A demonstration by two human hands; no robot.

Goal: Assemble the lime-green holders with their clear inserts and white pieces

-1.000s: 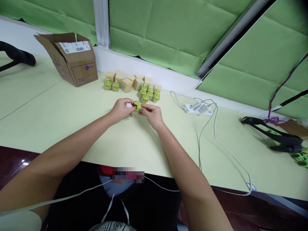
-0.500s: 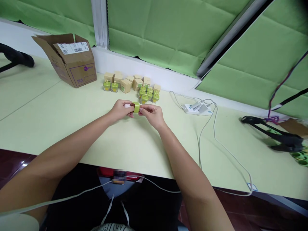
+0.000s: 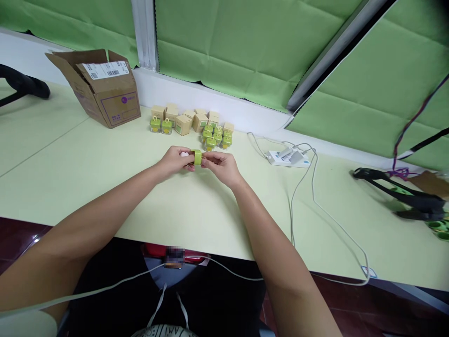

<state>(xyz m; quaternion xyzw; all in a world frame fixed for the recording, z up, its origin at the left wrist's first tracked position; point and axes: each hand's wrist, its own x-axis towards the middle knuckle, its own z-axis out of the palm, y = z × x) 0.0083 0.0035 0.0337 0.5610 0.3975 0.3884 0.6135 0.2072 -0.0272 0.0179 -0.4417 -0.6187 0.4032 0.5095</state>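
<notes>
Lime-green band [image 3: 197, 157] sits pinched between both hands on the pale green table [image 3: 87, 196], just in front of a huddle of small green-capped jars [image 3: 214, 138]. The right hand [image 3: 222, 169] grips the band between thumb and bent fingers, while the left hand [image 3: 173, 160] closes on its other side around a small white piece [image 3: 184, 153]. Behind the jars stand small kraft boxes [image 3: 184, 124]; to their left sits an open cardboard carton [image 3: 112, 96] with a barcode label, and to their right lies a white power strip [image 3: 288, 158] trailing grey cables [image 3: 291, 213].
</notes>
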